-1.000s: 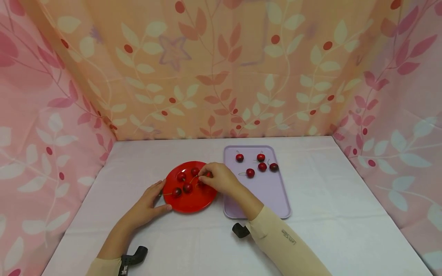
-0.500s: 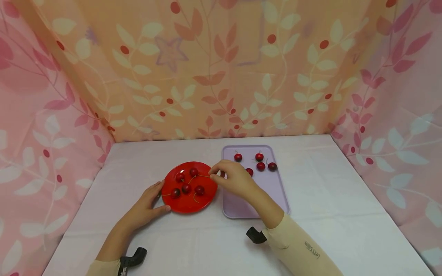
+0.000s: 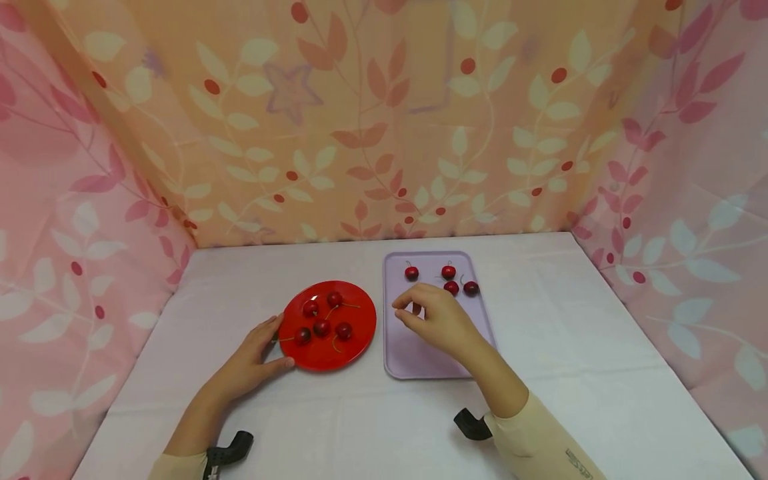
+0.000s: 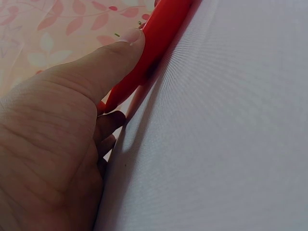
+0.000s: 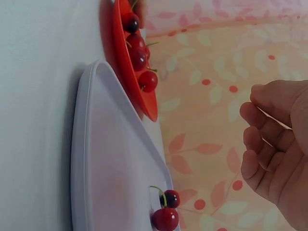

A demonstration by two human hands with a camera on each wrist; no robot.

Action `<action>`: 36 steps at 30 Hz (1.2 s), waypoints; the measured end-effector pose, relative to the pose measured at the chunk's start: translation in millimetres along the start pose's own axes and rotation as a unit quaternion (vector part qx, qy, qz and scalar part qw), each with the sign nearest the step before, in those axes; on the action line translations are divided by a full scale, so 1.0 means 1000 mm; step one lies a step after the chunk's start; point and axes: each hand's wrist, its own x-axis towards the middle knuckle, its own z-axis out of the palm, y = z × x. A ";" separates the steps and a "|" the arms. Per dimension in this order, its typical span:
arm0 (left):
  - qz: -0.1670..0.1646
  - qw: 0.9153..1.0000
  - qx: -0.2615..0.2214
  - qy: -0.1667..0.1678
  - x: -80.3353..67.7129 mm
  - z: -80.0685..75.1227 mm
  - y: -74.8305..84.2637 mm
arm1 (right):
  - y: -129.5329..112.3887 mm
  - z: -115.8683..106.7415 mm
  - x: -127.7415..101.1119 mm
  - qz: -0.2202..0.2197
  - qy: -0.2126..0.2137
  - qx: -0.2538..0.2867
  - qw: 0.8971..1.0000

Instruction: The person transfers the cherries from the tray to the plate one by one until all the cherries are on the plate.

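A red plate [image 3: 354,340] holds several stemmed cherries [image 3: 321,327]. My left hand [image 3: 264,347] cups the plate's near-left rim, with the thumb along the rim [image 4: 163,29] and the fingers against the edge. To the right, a lilac tray [image 3: 420,360] carries more cherries [image 3: 451,287] at its far end. Over the middle of that tray hovers my right hand [image 3: 423,317], its fingers loosely curled and nothing in them. The right wrist view shows the same hand [image 5: 272,144] empty above the tray [image 5: 110,159], with two cherries [image 5: 166,219] below it and the plate [image 5: 149,108] beyond.
Everything lies on a white cloth-covered table [image 3: 588,373] walled on three sides by leaf-patterned curtains [image 3: 384,133]. Black camera mounts sit at my left wrist [image 3: 231,448] and right wrist [image 3: 471,425].
My right hand has left a cherry on the red plate and moved right, over the lilac tray, where it now covers one cherry. The left hand has stayed at the plate's rim.
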 end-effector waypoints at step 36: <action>-0.003 1.000 -0.016 -0.002 -0.001 0.000 -0.002 | 0.066 -0.008 0.025 -0.010 -0.024 -0.086 0.996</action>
